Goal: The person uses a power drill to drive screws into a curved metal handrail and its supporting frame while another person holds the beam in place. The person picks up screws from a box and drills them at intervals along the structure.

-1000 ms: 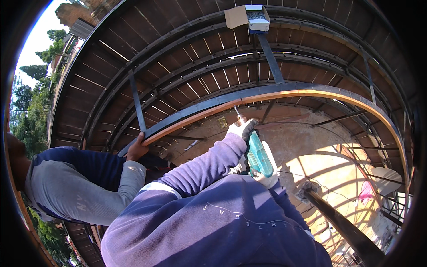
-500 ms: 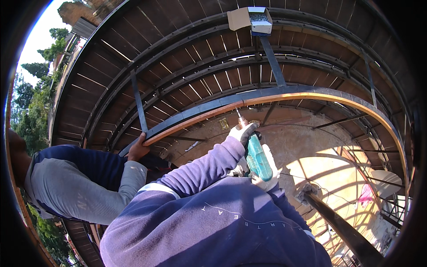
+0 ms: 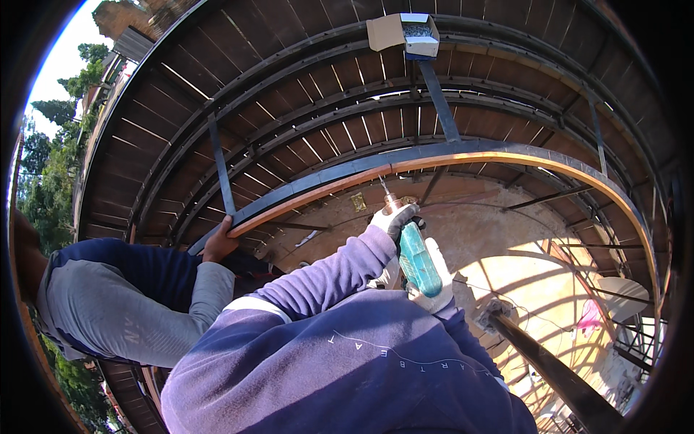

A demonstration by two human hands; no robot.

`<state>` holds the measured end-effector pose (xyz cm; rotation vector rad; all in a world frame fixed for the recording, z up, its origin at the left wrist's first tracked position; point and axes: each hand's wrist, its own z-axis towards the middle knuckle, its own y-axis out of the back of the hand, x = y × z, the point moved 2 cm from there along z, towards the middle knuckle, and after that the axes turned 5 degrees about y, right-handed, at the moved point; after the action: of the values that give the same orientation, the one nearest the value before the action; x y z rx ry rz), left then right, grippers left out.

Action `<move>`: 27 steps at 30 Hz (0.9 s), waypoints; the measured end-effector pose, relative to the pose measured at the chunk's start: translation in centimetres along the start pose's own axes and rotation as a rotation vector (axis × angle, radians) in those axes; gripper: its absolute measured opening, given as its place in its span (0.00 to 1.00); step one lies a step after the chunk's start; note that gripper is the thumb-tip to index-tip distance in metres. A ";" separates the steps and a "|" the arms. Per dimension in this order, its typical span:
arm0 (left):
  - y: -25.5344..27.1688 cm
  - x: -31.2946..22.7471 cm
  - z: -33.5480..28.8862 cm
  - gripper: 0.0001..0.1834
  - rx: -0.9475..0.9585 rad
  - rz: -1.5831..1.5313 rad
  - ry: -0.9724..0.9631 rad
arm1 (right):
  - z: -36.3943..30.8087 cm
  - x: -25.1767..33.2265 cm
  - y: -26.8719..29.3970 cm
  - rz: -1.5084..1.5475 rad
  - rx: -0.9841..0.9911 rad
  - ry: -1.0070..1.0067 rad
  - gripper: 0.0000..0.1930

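Note:
A green power drill (image 3: 421,262) is held in front of my chest by both gloved hands. My left hand (image 3: 395,219) wraps the front of its body, just behind the chuck. Farther back, my right hand (image 3: 437,278) closes around the rear, its fingers partly hidden by the drill. The thin drill bit (image 3: 384,184) points at the near face of a curved wooden strip (image 3: 340,179), its tip close to a dark mark there; I cannot tell whether they touch. The strip runs along a curved dark metal bar (image 3: 318,172).
At the left, a co-worker's hand (image 3: 219,242) grips the strip near its end. An open box of screws (image 3: 421,36) sits on the tiered frame beyond. Metal struts (image 3: 439,101) join the bar to the tiers. A dark post (image 3: 549,365) rises at lower right above sunlit ground.
Slightly more of the drill bit shows, and the drill has tilted a little and drawn back from the strip. The co-worker's hand stays on the strip.

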<state>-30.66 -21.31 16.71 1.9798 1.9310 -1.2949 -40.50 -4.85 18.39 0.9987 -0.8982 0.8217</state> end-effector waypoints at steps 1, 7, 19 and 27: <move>0.0 0.0 0.1 0.10 0.001 -0.004 0.000 | 0.0 -0.1 0.0 0.018 0.000 -0.014 0.45; -1.1 0.0 -1.0 0.09 -0.011 0.002 0.016 | -1.4 -1.8 0.6 0.147 0.033 -0.149 0.45; -3.8 0.3 -2.5 0.10 0.108 0.306 -0.120 | -3.5 -2.7 3.1 -0.141 0.195 -0.086 0.46; -4.6 -1.3 -1.0 0.13 0.259 0.701 -0.208 | 11.6 1.9 9.4 0.298 0.044 -0.329 0.26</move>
<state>-33.92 -20.86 20.34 2.2132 0.8691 -1.4870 -50.80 -12.33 26.41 1.0717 -1.3396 0.9447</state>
